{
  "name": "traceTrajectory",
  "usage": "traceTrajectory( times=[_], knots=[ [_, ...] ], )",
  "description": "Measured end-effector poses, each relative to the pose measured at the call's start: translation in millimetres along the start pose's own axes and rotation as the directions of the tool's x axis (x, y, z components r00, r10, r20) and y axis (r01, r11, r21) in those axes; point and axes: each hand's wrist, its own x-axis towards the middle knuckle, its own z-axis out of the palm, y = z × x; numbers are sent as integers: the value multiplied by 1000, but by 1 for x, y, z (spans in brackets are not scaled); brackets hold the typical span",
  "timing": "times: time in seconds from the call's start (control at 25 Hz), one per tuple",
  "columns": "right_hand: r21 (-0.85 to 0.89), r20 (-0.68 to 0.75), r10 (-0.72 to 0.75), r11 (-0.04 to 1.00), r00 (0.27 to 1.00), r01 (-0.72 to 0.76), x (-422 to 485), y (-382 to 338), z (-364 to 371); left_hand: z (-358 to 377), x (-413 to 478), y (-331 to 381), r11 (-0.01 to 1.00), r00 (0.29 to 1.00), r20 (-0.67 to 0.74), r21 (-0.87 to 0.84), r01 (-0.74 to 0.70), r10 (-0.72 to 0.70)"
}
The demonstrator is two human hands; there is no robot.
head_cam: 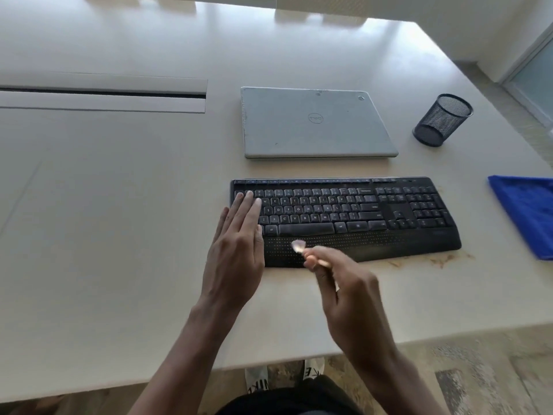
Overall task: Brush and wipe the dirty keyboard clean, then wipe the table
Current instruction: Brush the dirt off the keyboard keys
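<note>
Brushing stage, early. Keyboard [344,217] at frame centre on tabletop [119,205]. Left hand [236,250] flat, fingers straight, steadying its left end. Right hand [344,289] pinches small brush [308,251] over palm rest. Blue cloth [526,214] unused at right edge; crumbs beside keyboard; wiping remains.

The left hand [236,250] lies flat, palm down, its fingers [250,205] straight and close together, their tips resting on the keyboard [344,211]. Just right of those fingers, the right hand [344,283] is blurred, its fingers curled round a brush [299,246]. Both forearms are bare, stretched forward.
</note>
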Motion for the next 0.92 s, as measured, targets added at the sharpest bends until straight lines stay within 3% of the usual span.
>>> traceTrajectory(
  times=[0.08, 0.16, 0.28, 0.44, 0.6, 0.72, 0.8, 0.92],
  knots=[
    [62, 78, 47, 997, 996, -52, -5, -8, -4, 5, 2, 1, 998, 1000, 4, 60, -24, 23],
    [81, -1, 87, 993, 996, -86, 1, -1, -15, 11, 6, 2, 994, 1000, 6, 108, -30, 29],
    [-54, -105, 60, 996, 993, -66, 8, 10, -22, 18, 10, 4, 989, 1000, 4, 146, -24, 23],
    [13, 28, 95, 995, 995, -95, -5, 5, -20, 24, 16, 3, 984, 999, -11, 175, -31, 33],
    [1, -144, 76, 997, 987, -77, 8, 17, -30, 28, 17, 3, 975, 999, -10, 221, -30, 33],
    [-47, -57, 62, 997, 996, -65, -2, 17, -26, 29, 15, 4, 965, 999, -9, 260, -39, 43],
    [22, 26, 84, 996, 996, -84, -7, 14, -30, 28, 14, 4, 960, 999, -7, 276, -47, 50],
    [40, -102, 105, 994, 989, -101, 2, 27, -42, 28, 13, 4, 956, 999, -4, 288, -49, 53]
  ],
)
